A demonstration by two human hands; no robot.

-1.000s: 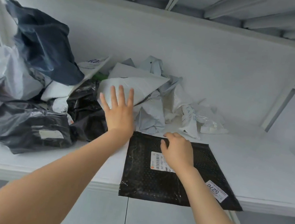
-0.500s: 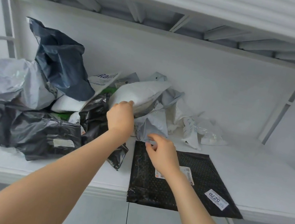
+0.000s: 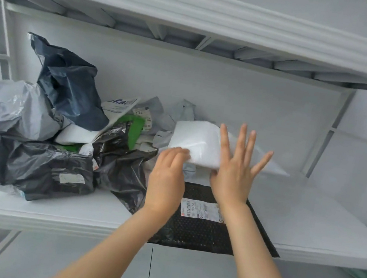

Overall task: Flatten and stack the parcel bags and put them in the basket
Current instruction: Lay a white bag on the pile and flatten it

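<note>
– On the white shelf (image 3: 321, 225), where is the bag being worked?

– The white bag (image 3: 198, 141) is held up in both hands, just to the right of the crumpled pile and over the far edge of the black padded bag (image 3: 201, 229).

– How do the hands sit on it?

– The left hand (image 3: 166, 184) has its fingers curled round the white bag's near left corner, gripping it. The right hand (image 3: 235, 171) is spread wide, fingers straight and apart, palm laid against the bag's right part.

– And the padded one?

– It lies flat at the shelf's front edge, its near end overhanging a little. A white label (image 3: 201, 210) shows on top, between the two wrists.

– What is in the pile?

– A dark blue bag (image 3: 69, 88) stands highest, a pale grey bag (image 3: 17, 108) is at the far left, and a big black bag (image 3: 36, 167) slumps in front. A green scrap (image 3: 134, 128) shows between them. All are crumpled.

– Any basket?

– Something green is blurred at the right edge; I cannot tell what it is.
</note>
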